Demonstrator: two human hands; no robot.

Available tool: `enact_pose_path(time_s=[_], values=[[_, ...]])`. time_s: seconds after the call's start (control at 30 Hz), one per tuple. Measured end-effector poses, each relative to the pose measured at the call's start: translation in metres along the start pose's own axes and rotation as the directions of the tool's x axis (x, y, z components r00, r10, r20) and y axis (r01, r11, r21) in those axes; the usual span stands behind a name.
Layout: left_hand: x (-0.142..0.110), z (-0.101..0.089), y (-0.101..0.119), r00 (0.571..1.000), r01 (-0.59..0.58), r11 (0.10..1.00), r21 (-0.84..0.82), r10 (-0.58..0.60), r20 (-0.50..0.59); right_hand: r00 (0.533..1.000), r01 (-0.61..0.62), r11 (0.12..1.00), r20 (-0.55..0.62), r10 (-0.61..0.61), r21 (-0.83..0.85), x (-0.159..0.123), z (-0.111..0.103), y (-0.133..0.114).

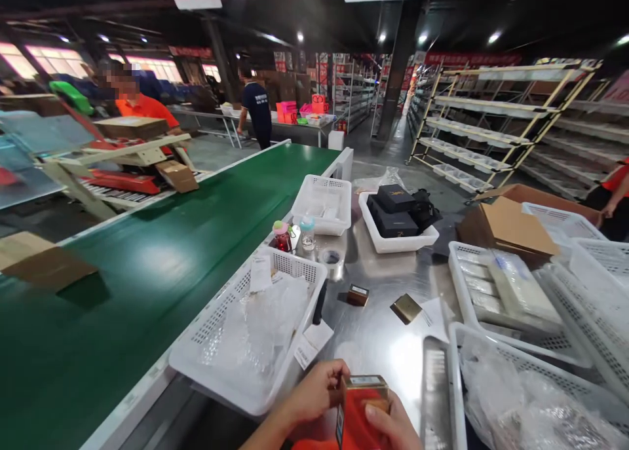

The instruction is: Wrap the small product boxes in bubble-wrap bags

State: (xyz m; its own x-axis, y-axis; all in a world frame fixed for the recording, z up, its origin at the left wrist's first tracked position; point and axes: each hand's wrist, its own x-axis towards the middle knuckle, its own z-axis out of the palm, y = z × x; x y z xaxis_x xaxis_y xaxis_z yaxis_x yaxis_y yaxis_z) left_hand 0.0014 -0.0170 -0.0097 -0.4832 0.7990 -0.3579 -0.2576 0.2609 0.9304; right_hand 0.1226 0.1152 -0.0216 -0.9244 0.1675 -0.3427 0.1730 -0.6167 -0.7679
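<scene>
Both hands down at six o'clock: left hand [314,391] fingers curled around the small gold-and-red box [361,407], right hand [393,425] pinching its lower edge, just over the steel table [378,332]. White basket [246,332] at nine o'clock, beside them.

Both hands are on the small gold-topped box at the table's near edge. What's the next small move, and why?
Probably steady the red box and check its top flap: the left hand pinches the upper corner while the right hand grips its side, and the box sits upright between them over the steel table.
</scene>
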Motion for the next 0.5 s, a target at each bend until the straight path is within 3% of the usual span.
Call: enact_pose_path(time_s=[0.1,0.17,0.23,0.3,0.37,0.43,0.47,0.5], values=[[0.000,-0.003,-0.006,0.990,0.017,0.985,0.174,0.007,-0.139,0.999,-0.004,0.996,-0.049,0.000,-0.090,-0.004,0.003,-0.010],[0.000,-0.006,-0.010,0.951,0.015,0.951,0.309,0.081,-0.297,0.991,0.029,0.978,-0.125,-0.056,-0.208,-0.006,0.006,-0.016],[0.001,-0.007,-0.015,0.895,0.013,0.900,0.435,0.184,-0.407,0.953,0.072,0.896,-0.236,-0.192,-0.439,-0.007,0.009,-0.019],[0.001,-0.003,-0.019,0.854,0.008,0.852,0.523,0.266,-0.447,0.870,0.126,0.666,-0.242,-0.431,-0.735,-0.007,0.011,-0.017],[0.002,0.003,-0.021,0.824,-0.007,0.812,0.584,0.336,-0.456,0.748,0.175,0.301,-0.073,-0.660,-0.937,-0.007,0.011,-0.011],[0.003,0.011,-0.022,0.790,-0.035,0.771,0.636,0.411,-0.454,0.636,0.190,-0.024,0.142,-0.759,-0.982,-0.008,0.011,-0.004],[0.003,0.014,-0.022,0.774,-0.053,0.747,0.662,0.450,-0.446,0.613,0.183,-0.113,0.203,-0.764,-0.977,-0.008,0.011,-0.001],[0.004,0.017,-0.021,0.758,-0.072,0.722,0.689,0.488,-0.432,0.619,0.173,-0.133,0.212,-0.756,-0.976,-0.008,0.012,0.000]])
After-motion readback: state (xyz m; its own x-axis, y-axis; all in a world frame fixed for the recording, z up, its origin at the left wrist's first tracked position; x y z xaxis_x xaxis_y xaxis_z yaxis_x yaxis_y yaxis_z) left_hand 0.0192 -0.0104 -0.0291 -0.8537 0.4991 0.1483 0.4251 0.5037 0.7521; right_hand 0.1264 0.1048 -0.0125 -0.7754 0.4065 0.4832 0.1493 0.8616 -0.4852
